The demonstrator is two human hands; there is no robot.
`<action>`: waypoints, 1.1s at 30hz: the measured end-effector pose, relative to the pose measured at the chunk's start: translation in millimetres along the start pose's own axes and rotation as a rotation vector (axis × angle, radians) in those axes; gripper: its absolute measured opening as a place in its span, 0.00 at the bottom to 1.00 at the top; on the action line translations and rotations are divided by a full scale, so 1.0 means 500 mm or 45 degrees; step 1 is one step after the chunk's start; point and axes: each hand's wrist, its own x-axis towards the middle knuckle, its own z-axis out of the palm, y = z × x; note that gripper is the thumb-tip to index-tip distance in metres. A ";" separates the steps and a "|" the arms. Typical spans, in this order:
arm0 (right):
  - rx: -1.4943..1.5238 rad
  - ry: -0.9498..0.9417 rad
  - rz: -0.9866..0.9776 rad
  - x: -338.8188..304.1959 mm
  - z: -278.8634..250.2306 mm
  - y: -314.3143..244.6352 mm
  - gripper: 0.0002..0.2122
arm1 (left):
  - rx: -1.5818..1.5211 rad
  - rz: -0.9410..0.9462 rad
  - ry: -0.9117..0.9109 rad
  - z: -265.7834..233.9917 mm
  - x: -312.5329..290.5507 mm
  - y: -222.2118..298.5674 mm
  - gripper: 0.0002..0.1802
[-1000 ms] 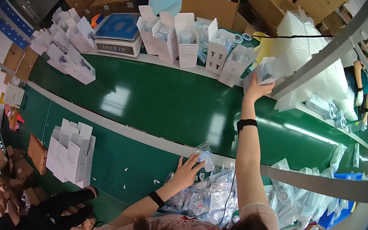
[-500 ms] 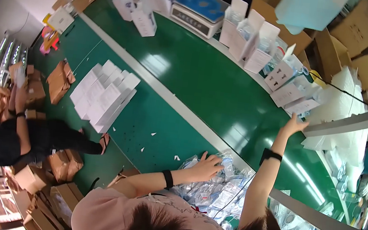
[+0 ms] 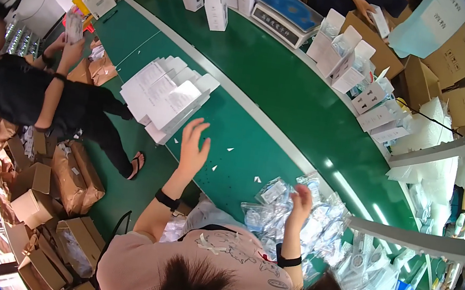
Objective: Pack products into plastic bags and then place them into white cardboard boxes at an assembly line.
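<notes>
My left hand (image 3: 193, 144) is raised over the near green tabletop, fingers apart and nothing in it. Just beyond its fingertips is a stack of flat white cartons (image 3: 144, 93) lying overlapped. My right hand (image 3: 299, 205) hovers at a pile of clear plastic bags (image 3: 321, 230) with pale parts inside. Its fingers are slightly bent and apart, and no held thing shows. Several small white paper scraps (image 3: 257, 179) lie on the tabletop between the stack and the bags.
Open white boxes (image 3: 347, 79) line the far side of the green belt (image 3: 255, 60), beside a blue-topped scale (image 3: 287, 18). A co-worker in black (image 3: 28, 92) stands at left, holding a package. Another person's hand (image 3: 365, 9) holds a white box. Cardboard cartons (image 3: 39, 210) crowd the left floor.
My left hand has left the bag pile and moved left toward the white cartons. My right hand has come back from the far row of boxes to the bags. The co-worker has turned.
</notes>
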 end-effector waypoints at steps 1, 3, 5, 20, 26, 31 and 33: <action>-0.072 -0.138 -0.005 -0.024 0.033 0.012 0.14 | 0.010 -0.018 0.082 -0.031 -0.003 -0.020 0.21; -0.232 -0.373 0.089 -0.060 0.117 -0.022 0.15 | 0.073 0.012 0.328 -0.081 0.021 -0.101 0.21; -0.233 -0.512 0.112 -0.069 0.187 -0.021 0.17 | -0.263 -0.158 0.655 -0.159 0.081 -0.186 0.20; 0.201 -0.593 0.422 0.005 0.656 0.011 0.41 | -0.640 -0.623 -0.505 -0.243 0.277 -0.727 0.26; 0.084 -0.293 -0.051 0.032 0.540 0.029 0.41 | 0.159 -0.433 -0.736 -0.138 0.232 -0.602 0.20; -0.420 -0.100 0.017 -0.011 0.363 0.011 0.37 | 0.267 -0.296 -0.786 -0.045 0.167 -0.414 0.26; -0.365 -0.117 0.065 -0.024 0.308 -0.008 0.35 | 0.412 -0.258 -0.754 -0.024 0.146 -0.352 0.26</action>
